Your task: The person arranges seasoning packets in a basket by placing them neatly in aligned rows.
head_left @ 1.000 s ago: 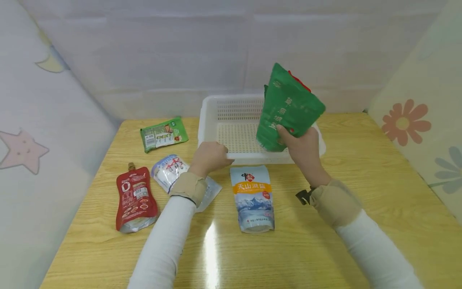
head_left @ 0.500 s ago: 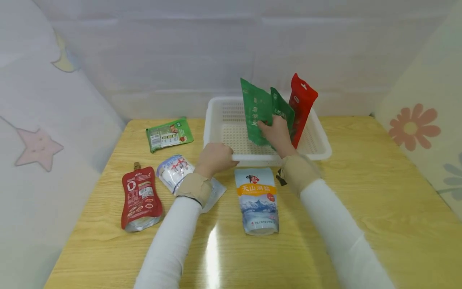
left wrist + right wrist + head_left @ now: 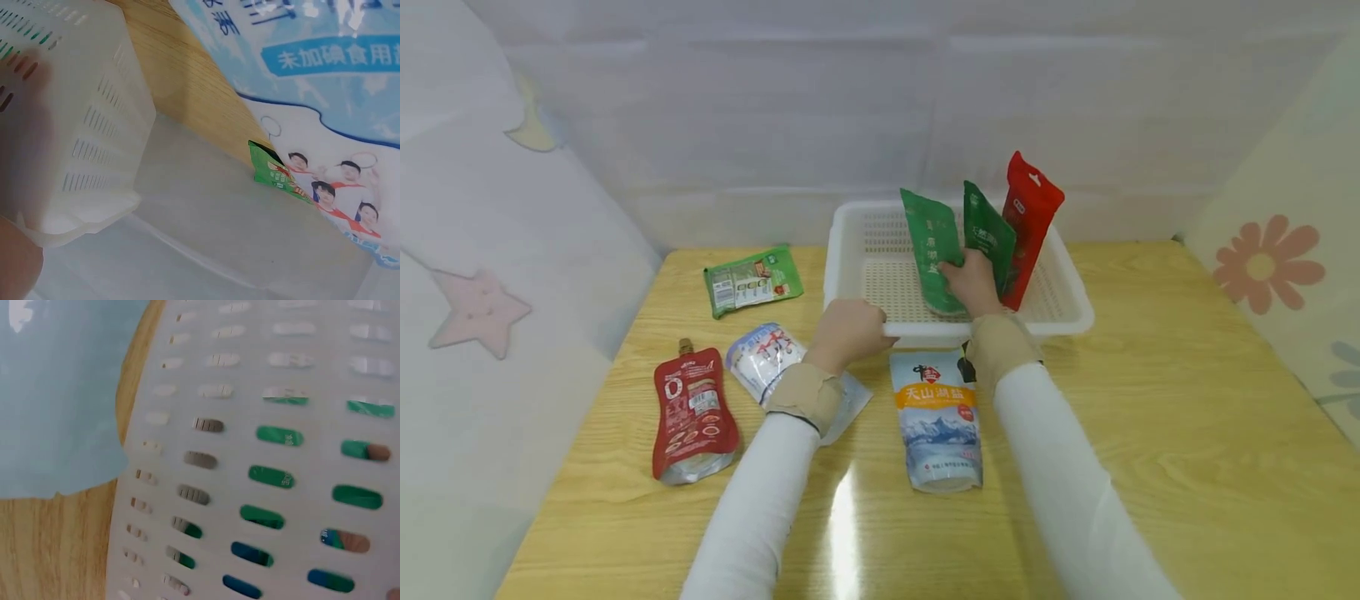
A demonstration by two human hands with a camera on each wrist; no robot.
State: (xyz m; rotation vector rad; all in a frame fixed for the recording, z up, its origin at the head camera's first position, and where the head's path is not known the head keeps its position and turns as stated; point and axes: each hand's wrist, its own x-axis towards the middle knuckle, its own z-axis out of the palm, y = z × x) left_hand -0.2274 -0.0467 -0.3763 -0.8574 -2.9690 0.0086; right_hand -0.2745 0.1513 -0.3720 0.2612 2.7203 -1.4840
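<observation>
My left hand [image 3: 850, 332] grips the front rim of a white plastic basket [image 3: 1037, 321] near its left corner. Inside the basket, my right hand [image 3: 973, 283] pinches a green salt pouch [image 3: 936, 246] between thumb and fingers, its bottom low by the basket floor. Just to the right, a darker green pouch [image 3: 987, 225] leans upright, partly behind the hand. A red packet [image 3: 1032, 221] stands tilted beside it, its top above the rim. Through the basket's slots in the right wrist view, green packaging [image 3: 272, 477] shows.
Before the basket lies a blue-and-white salt pouch [image 3: 937, 433]. Another white-blue pouch [image 3: 767, 354] lies partly under the left forearm. Further left are a red spouted pouch [image 3: 694, 412] and a green packet [image 3: 754, 281]. A wall stands behind the basket.
My right hand has brought the green pouch left and down into the basket and lowered it further. The darker green pouch and red packet have come into view. The left hand stays on the rim.
</observation>
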